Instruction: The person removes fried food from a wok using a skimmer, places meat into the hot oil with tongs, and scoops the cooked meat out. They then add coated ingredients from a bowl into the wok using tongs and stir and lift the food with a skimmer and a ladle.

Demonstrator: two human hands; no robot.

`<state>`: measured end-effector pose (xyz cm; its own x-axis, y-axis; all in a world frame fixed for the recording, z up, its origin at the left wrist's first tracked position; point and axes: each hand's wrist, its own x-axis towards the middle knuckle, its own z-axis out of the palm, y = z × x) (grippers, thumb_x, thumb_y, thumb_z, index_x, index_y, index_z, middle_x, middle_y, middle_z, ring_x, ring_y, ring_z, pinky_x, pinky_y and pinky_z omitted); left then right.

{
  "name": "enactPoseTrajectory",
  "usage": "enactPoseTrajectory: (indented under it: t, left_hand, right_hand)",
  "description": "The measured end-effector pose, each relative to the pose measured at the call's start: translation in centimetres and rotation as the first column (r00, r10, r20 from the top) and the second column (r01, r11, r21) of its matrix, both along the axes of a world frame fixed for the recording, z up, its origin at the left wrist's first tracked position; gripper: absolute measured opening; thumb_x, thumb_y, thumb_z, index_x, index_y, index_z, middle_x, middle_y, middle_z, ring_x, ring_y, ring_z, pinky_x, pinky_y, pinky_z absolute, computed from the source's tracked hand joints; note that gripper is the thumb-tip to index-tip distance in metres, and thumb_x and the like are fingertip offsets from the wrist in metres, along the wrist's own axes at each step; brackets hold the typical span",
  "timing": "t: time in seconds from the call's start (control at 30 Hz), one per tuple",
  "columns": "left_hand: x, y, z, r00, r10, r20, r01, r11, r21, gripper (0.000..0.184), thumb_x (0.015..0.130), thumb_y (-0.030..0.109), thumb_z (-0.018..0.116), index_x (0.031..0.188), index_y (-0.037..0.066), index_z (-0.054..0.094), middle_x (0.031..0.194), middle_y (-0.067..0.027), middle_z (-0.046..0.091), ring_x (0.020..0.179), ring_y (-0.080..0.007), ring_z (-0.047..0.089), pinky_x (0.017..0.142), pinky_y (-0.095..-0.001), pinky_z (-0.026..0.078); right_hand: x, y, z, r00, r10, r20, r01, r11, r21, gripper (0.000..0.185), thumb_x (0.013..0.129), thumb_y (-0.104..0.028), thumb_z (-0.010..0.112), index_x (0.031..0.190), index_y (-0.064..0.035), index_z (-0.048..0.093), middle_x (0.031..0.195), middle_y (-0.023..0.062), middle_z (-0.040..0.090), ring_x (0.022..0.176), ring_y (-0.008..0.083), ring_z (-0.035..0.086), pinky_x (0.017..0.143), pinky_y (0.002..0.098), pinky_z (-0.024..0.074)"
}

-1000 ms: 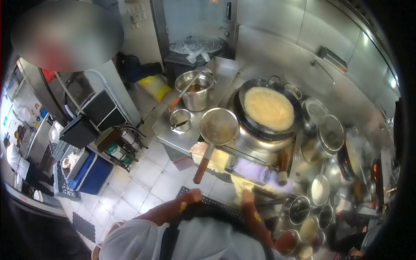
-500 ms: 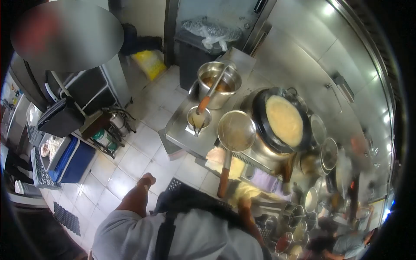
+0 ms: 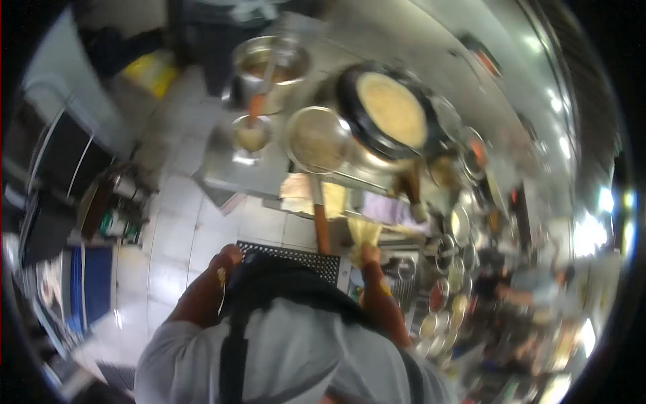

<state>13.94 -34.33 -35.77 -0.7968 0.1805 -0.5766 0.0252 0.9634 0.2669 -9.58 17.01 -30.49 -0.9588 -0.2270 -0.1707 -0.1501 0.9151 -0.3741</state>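
My left hand (image 3: 229, 255) hangs low beside my dark apron, its fingers blurred and partly hidden. My right hand (image 3: 369, 254) is closed on a yellow cloth (image 3: 363, 232) at the front edge of the stove. Just above lie a pale cloth (image 3: 296, 192) and a purple cloth (image 3: 391, 209). A wooden-handled strainer (image 3: 317, 140) rests on the counter, its handle pointing toward me. Behind it, a black wok (image 3: 350, 101) holds a pale yellowish liquid (image 3: 392, 110). A steel pot (image 3: 269, 62) with a ladle across it stands to the left, near a small pot (image 3: 251, 134).
Several bowls of ingredients (image 3: 438, 295) stand at the right. Co-workers (image 3: 531, 286) are farther right, blurred. A perforated black mat (image 3: 323, 264) lies on the tiled floor (image 3: 171, 249). At the left are a blue cooler (image 3: 95, 286) and a rack.
The view has turned and shifted, and the stove sits higher and farther left in it. My left hand has come back beside the apron after reaching out left. My right hand still grips the yellow cloth.
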Motion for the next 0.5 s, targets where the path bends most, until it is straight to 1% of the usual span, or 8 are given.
enactPoseTrajectory:
  t: [0.03, 0.07, 0.13, 0.2, 0.23, 0.3, 0.4, 0.5]
  left_hand:
    - [-0.6, -0.4, -1.9, 0.953, -0.279, 0.117, 0.284, 0.958, -0.029, 0.025, 0.082, 0.017, 0.052, 0.088, 0.006, 0.073, 0.094, -0.0157, 0.070, 0.090, -0.0294, 0.068, 0.078, -0.0406, 0.054]
    - [0.0, -0.7, -2.0, 0.952, -0.292, 0.096, 0.297, 0.954, -0.041, 0.024, 0.082, 0.018, 0.052, 0.087, 0.006, 0.073, 0.093, -0.0154, 0.069, 0.088, -0.0292, 0.067, 0.077, -0.0404, 0.054]
    - [1.1, -1.3, -1.5, 0.987, -0.150, 0.056, 0.152, 0.987, -0.044, 0.024, 0.082, 0.018, 0.053, 0.086, 0.006, 0.072, 0.091, -0.0150, 0.069, 0.086, -0.0288, 0.067, 0.075, -0.0401, 0.054]
    - [2.3, -2.1, -0.9, 0.995, -0.091, 0.038, 0.093, 0.994, -0.052, 0.023, 0.082, 0.019, 0.053, 0.085, 0.005, 0.072, 0.088, -0.0146, 0.069, 0.084, -0.0284, 0.067, 0.073, -0.0398, 0.054]
    - [3.0, -2.5, -0.9, 0.996, -0.079, 0.034, 0.081, 0.995, -0.057, 0.023, 0.082, 0.019, 0.054, 0.084, 0.005, 0.071, 0.087, -0.0143, 0.068, 0.082, -0.0282, 0.067, 0.072, -0.0396, 0.053]
    - [4.3, -3.2, 0.0, 0.996, -0.079, 0.033, 0.081, 0.995, -0.061, 0.022, 0.081, 0.020, 0.054, 0.083, 0.005, 0.071, 0.085, -0.0139, 0.068, 0.080, -0.0277, 0.066, 0.070, -0.0393, 0.053]
    - [6.0, -3.8, 1.7, 0.992, -0.116, 0.040, 0.118, 0.992, -0.046, 0.022, 0.081, 0.021, 0.055, 0.082, 0.005, 0.070, 0.082, -0.0132, 0.068, 0.076, -0.0271, 0.066, 0.067, -0.0388, 0.053]
    - [6.1, -3.1, 3.4, 0.987, -0.152, 0.043, 0.153, 0.988, -0.011, 0.022, 0.081, 0.022, 0.056, 0.080, 0.004, 0.069, 0.079, -0.0126, 0.067, 0.073, -0.0265, 0.065, 0.064, -0.0383, 0.052]
  right_hand:
    - [0.2, -1.3, 0.0, 0.992, -0.119, 0.045, 0.123, 0.986, -0.116, 0.023, 0.089, -0.027, 0.055, 0.092, -0.0061, 0.064, 0.077, 0.0090, 0.064, 0.069, 0.0251, 0.063, 0.057, 0.0403, 0.0509]
    - [0.4, -2.6, 0.0, 0.968, -0.232, 0.090, 0.247, 0.941, -0.230, 0.023, 0.086, -0.027, 0.058, 0.091, -0.0056, 0.064, 0.076, 0.0087, 0.063, 0.067, 0.0243, 0.063, 0.055, 0.0397, 0.0507]
    - [0.6, -2.8, -2.4, 0.851, -0.383, 0.359, 0.519, 0.713, -0.471, 0.024, 0.082, -0.025, 0.063, 0.093, -0.0035, 0.064, 0.076, 0.0083, 0.063, 0.065, 0.0225, 0.062, 0.055, 0.0381, 0.0506]
    - [3.2, -5.3, 2.3, 0.865, -0.394, 0.311, 0.496, 0.770, -0.401, 0.025, 0.080, -0.021, 0.063, 0.095, -0.0013, 0.064, 0.076, 0.0082, 0.064, 0.062, 0.0206, 0.061, 0.055, 0.0359, 0.0502]
    - [4.7, -6.7, 6.0, 0.852, -0.441, 0.282, 0.514, 0.805, -0.295, 0.025, 0.080, -0.019, 0.062, 0.096, -0.0005, 0.064, 0.076, 0.0081, 0.064, 0.060, 0.0200, 0.060, 0.054, 0.0347, 0.0496]
    - [5.8, -6.1, 6.1, 0.800, -0.364, 0.478, 0.580, 0.674, -0.458, 0.026, 0.080, -0.018, 0.061, 0.098, 0.0010, 0.063, 0.074, 0.0076, 0.063, 0.059, 0.0191, 0.059, 0.053, 0.0333, 0.0487]
    - [8.2, -5.2, 7.9, 0.818, -0.362, 0.448, 0.555, 0.702, -0.446, 0.042, 0.077, -0.029, 0.062, 0.104, 0.0038, 0.063, 0.102, 0.0224, 0.066, 0.097, 0.0330, 0.063, 0.082, 0.0402, 0.0487]
    - [8.9, -3.7, 8.5, 0.832, -0.412, 0.371, 0.551, 0.695, -0.462, 0.037, 0.082, -0.026, 0.055, 0.107, -0.0003, 0.062, 0.105, 0.0244, 0.064, 0.103, 0.0379, 0.060, 0.089, 0.0419, 0.0452]
